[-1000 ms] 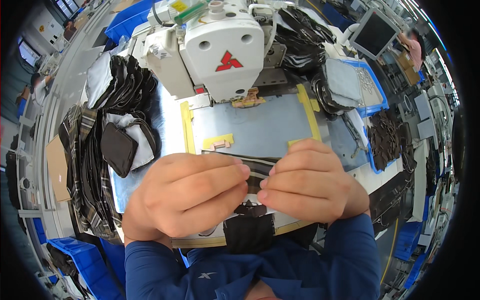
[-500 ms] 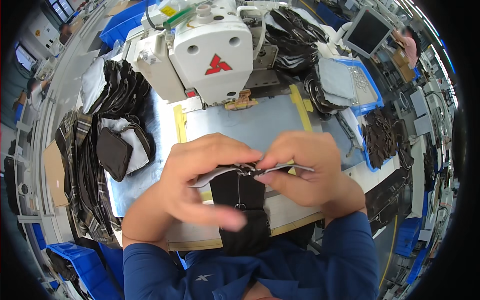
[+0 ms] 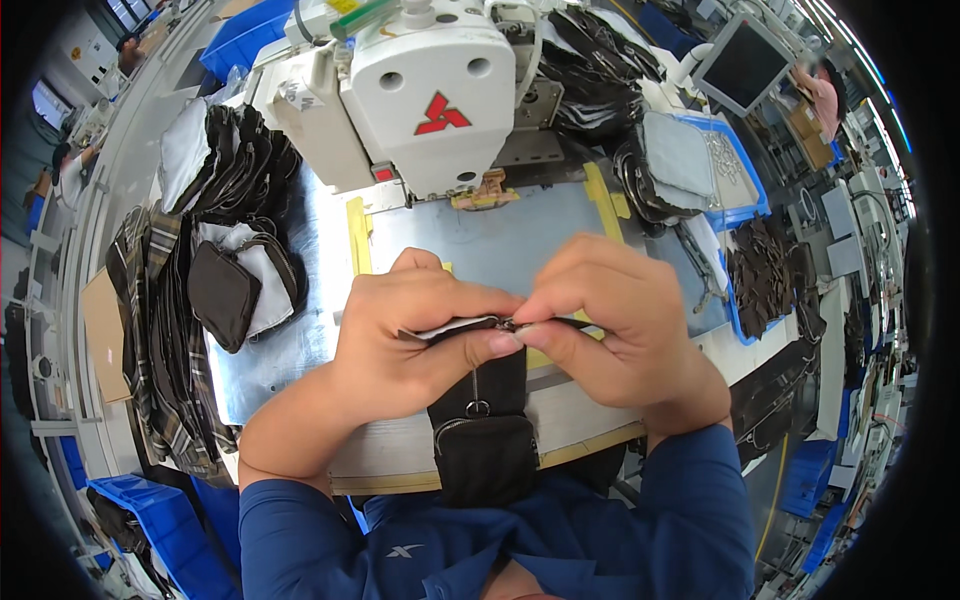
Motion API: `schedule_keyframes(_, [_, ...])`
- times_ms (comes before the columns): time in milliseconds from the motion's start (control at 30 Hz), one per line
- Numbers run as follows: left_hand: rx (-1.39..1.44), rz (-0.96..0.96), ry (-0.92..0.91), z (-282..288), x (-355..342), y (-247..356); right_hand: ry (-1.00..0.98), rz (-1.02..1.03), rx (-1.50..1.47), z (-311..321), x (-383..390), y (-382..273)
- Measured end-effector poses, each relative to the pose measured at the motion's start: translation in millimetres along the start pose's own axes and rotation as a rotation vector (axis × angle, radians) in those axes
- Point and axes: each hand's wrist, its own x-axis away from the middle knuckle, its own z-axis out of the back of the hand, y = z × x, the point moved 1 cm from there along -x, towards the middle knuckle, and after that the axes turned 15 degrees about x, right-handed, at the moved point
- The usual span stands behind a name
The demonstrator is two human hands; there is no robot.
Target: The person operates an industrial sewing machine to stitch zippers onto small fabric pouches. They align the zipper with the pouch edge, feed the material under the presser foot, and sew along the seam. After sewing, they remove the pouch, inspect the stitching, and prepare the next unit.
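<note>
My left hand [image 3: 415, 340] and my right hand [image 3: 615, 330] are closed in pinches on the edge of a dark fabric piece [image 3: 475, 390] with a pale underside, their fingertips almost meeting at a small metal fitting [image 3: 505, 324] at its middle, partly hidden by the fingers. The black piece hangs from them over the table's front edge. A metal ring [image 3: 477, 408] shows on it above a zippered pocket [image 3: 485, 450]. Just beyond my hands lies a metal work plate [image 3: 480, 240] with yellow tape, below the head of a white sewing machine [image 3: 425, 120].
Stacks of black and plaid pieces [image 3: 165, 330] lie at the left, more stacks [image 3: 680, 160] at the right, beside a blue tray of small dark pieces [image 3: 760, 275]. A monitor [image 3: 740, 65] stands at back right. Blue bins [image 3: 150, 525] are low left. Other workers [image 3: 820, 100] sit farther off.
The striped face that was up is turned out of view, showing the black piece below. My hands have moved slightly upward, and my left thumb has closed in from stretched out onto the edge.
</note>
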Motion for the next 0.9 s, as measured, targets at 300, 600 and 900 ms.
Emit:
schedule_keyframes(300, [-0.033,-0.087,-0.039,2.1,0.8,-12.6,0.010,0.035,0.078,0.9,-5.1,-2.5])
schedule_keyframes(600, [-0.241,-0.066,0.014,-12.5,-1.3,-10.4,0.019,0.162,0.362,-7.1,1.8,1.7])
schedule_keyframes(900, [-0.148,0.094,0.146,-11.6,-2.9,-38.5,-0.007,-0.072,0.189,-15.5,-1.3,26.2])
